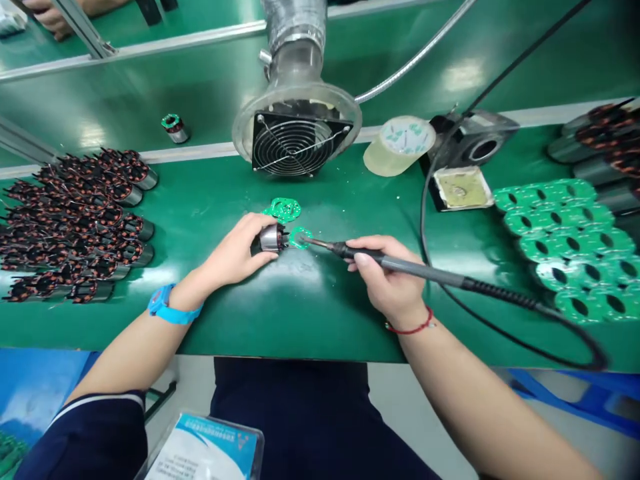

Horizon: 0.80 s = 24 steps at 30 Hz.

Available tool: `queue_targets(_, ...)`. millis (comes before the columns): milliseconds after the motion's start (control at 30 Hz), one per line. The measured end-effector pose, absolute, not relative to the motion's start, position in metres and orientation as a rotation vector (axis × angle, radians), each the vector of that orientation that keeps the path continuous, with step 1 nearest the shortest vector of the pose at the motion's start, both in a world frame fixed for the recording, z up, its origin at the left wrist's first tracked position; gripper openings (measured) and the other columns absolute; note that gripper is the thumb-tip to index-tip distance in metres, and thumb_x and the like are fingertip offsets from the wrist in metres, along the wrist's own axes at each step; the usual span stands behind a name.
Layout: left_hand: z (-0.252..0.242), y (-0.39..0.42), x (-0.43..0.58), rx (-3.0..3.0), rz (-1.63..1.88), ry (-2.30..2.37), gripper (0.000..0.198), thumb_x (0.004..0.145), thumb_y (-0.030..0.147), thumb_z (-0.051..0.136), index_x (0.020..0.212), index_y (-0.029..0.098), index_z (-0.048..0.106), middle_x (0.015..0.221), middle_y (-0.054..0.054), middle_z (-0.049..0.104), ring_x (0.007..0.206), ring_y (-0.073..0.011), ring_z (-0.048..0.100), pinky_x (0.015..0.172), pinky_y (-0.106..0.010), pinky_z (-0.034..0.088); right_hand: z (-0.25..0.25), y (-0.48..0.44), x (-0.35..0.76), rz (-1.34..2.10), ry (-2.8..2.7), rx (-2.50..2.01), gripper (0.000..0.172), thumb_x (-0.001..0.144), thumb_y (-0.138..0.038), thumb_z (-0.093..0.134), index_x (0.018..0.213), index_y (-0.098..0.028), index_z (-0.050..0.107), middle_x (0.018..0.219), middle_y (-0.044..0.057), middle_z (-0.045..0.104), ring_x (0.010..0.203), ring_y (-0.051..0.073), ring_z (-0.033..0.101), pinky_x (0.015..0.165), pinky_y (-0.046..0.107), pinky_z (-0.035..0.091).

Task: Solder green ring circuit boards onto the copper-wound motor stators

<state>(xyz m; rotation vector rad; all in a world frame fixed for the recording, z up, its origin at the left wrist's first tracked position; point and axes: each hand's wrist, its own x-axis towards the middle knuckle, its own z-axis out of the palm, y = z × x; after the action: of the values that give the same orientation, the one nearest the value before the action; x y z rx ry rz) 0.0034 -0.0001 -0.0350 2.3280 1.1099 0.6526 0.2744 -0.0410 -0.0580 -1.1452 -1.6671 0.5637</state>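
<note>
Between the thumb and fingers of my left hand (245, 247) lies a motor stator (271, 239), a metal cylinder on its side with its wired end facing right. A round green circuit board (301, 237) is close against that end; whether it is attached I cannot tell. My right hand (387, 270) is closed around a soldering iron (420, 268), its tip pointing left at the board's edge, seemingly touching it. Just behind the stator, other green circuit boards (285, 209) lie in a small pile near my left fingertips.
Many stators (80, 227) stand grouped at left; one stator with a green board (175, 128) is behind. A fume extractor (295, 143) hangs over the middle. Right are a solder wire roll (400, 145), an iron stand with sponge (463, 188), circuit board panels (570, 243) and the iron's looping cable (424, 200).
</note>
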Motion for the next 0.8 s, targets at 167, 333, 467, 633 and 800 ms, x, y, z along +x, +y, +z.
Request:
queue_targets(167, -0.039, 0.001, 0.005, 2.394, 0.642, 1.096, 0.044, 0.085, 0.024, 0.067, 0.125, 0.017, 0.049, 0.122, -0.012, 0.060, 0.113, -0.0260, 0.056, 0.098, -0.045, 0.048, -0.058, -0.041, 0.276, 0.645, -1.703, -1.143, 0.010, 0.089, -0.027, 0.060, 0.094, -0.024, 0.069, 0.076, 0.000, 0.071, 0.064, 0.017, 0.068, 0.059, 0.031, 0.053)
queue_targets(333, -0.041, -0.001, 0.007, 2.431, 0.678, 1.109, 0.046, 0.085, 0.024, 0.068, 0.126, 0.018, 0.048, 0.122, -0.012, 0.060, 0.113, -0.0261, 0.055, 0.098, -0.045, 0.048, -0.061, -0.042, 0.274, 0.719, -1.648, -1.184, 0.011, 0.090, -0.029, 0.062, 0.097, -0.026, 0.069, 0.080, 0.000, 0.072, 0.060, 0.015, 0.066, 0.058, 0.030, 0.053)
queue_targets(467, -0.040, 0.000, 0.007, 2.438, 0.683, 1.111, 0.046, 0.084, 0.024, 0.069, 0.125, 0.016, 0.049, 0.121, -0.012, 0.060, 0.112, -0.0260, 0.056, 0.097, -0.045, 0.049, -0.062, -0.042, 0.271, 0.792, -1.604, -1.220, 0.018, 0.091, -0.033, 0.063, 0.106, -0.026, 0.068, 0.084, 0.000, 0.073, 0.064, 0.015, 0.069, 0.064, 0.031, 0.055)
queue_targets(633, -0.038, -0.001, 0.008, 2.410, 0.662, 1.164, 0.045, 0.083, 0.022, 0.069, 0.123, 0.017, 0.050, 0.119, -0.010, 0.060, 0.110, -0.0256, 0.056, 0.095, -0.044, 0.049, -0.061, -0.041, 0.266, 0.849, -1.622, -1.256, 0.020, 0.090, -0.035, 0.064, 0.107, -0.026, 0.068, 0.084, 0.000, 0.074, 0.069, 0.016, 0.071, 0.066, 0.031, 0.056)
queue_targets(800, -0.038, -0.001, 0.008, 2.391, 0.657, 1.210, 0.045, 0.082, 0.023, 0.069, 0.123, 0.018, 0.050, 0.118, -0.009, 0.060, 0.110, -0.0253, 0.056, 0.095, -0.044, 0.049, -0.060, -0.042, 0.267, 0.864, -1.593, -1.267, 0.019, 0.091, -0.036, 0.063, 0.106, -0.026, 0.069, 0.082, 0.000, 0.074, 0.067, 0.016, 0.071, 0.064, 0.031, 0.057)
